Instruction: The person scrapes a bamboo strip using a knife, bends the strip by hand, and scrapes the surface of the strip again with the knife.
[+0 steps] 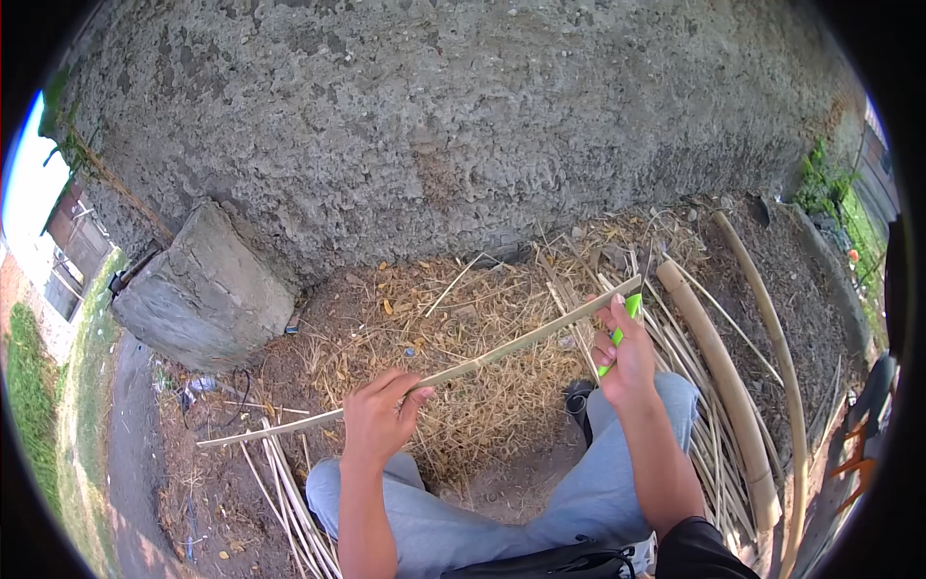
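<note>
A long, thin bamboo strip (511, 346) slants across in front of me, its low end at the left and its high end at the right. My left hand (379, 417) is closed around it left of its middle. My right hand (629, 355) is wrapped around a knife with a bright green handle (632, 306), at the strip's right end. The blade is mostly hidden, and I cannot tell whether it cuts into the strip. Below both hands are my legs in light blue jeans (579, 482).
A rough wall (482, 125) rises ahead, with a concrete block (212, 289) at left. Shavings (463, 415) cover the ground between my legs. Split strips (285, 492) lie at left. More strips, a thick bamboo pole (719, 386) and a curved pole (772, 328) lie at right.
</note>
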A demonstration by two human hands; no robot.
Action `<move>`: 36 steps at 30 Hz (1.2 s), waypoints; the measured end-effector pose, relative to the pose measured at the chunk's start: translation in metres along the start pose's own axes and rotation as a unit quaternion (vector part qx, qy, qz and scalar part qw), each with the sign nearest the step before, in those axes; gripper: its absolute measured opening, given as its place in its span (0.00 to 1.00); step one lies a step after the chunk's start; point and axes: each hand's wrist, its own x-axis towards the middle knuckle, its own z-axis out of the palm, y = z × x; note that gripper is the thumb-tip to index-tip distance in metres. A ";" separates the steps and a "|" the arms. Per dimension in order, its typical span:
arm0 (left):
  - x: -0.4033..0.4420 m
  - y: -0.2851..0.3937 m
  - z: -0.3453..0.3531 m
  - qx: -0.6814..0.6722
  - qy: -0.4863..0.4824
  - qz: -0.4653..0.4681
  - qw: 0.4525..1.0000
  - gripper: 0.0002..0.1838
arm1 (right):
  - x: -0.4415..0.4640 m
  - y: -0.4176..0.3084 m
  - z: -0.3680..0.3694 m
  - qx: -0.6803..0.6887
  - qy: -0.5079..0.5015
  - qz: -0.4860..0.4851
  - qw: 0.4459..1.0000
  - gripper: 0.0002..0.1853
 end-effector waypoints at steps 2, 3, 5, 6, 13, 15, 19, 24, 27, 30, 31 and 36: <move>-0.002 -0.002 0.000 -0.002 -0.014 -0.006 1.000 0.07 | -0.005 -0.003 0.011 -0.061 0.054 -0.037 0.996 0.17; -0.003 -0.001 0.000 0.000 -0.005 -0.015 1.000 0.06 | -0.007 -0.005 0.014 -0.057 0.053 -0.039 0.996 0.17; -0.005 0.002 -0.002 0.004 0.004 -0.022 1.000 0.06 | -0.012 -0.006 0.018 -0.100 0.046 -0.126 0.986 0.20; -0.006 0.006 -0.004 0.031 0.038 -0.005 0.999 0.07 | -0.013 -0.004 0.015 -0.097 0.045 -0.127 0.986 0.20; -0.040 0.055 -0.039 0.171 0.057 -0.048 0.982 0.20 | -0.020 0.020 0.007 -0.302 -0.105 -0.349 0.881 0.18; -0.063 0.057 -0.039 0.125 0.041 -0.145 0.981 0.15 | -0.020 0.021 0.007 -0.353 -0.122 -0.385 0.844 0.17; -0.101 0.063 -0.039 0.020 0.062 -0.297 0.953 0.12 | -0.039 0.043 0.011 -0.441 -0.203 -0.396 0.780 0.13; -0.126 0.068 -0.033 -0.232 0.075 -0.346 0.906 0.16 | -0.073 0.073 0.014 -0.483 -0.343 -0.421 0.687 0.14; -0.142 0.065 -0.029 -0.300 0.072 -0.392 0.866 0.16 | -0.082 0.074 0.016 -0.520 -0.331 -0.453 0.645 0.15; -0.152 0.068 -0.031 -0.311 0.043 -0.408 0.858 0.16 | -0.089 0.072 0.020 -0.537 -0.324 -0.494 0.602 0.15; -0.156 0.068 -0.032 -0.311 0.045 -0.409 0.857 0.16 | -0.090 0.073 0.020 -0.542 -0.325 -0.503 0.589 0.14; -0.166 0.073 -0.027 -0.285 0.047 -0.424 0.859 0.17 | -0.084 0.079 0.018 -0.543 -0.312 -0.521 0.581 0.12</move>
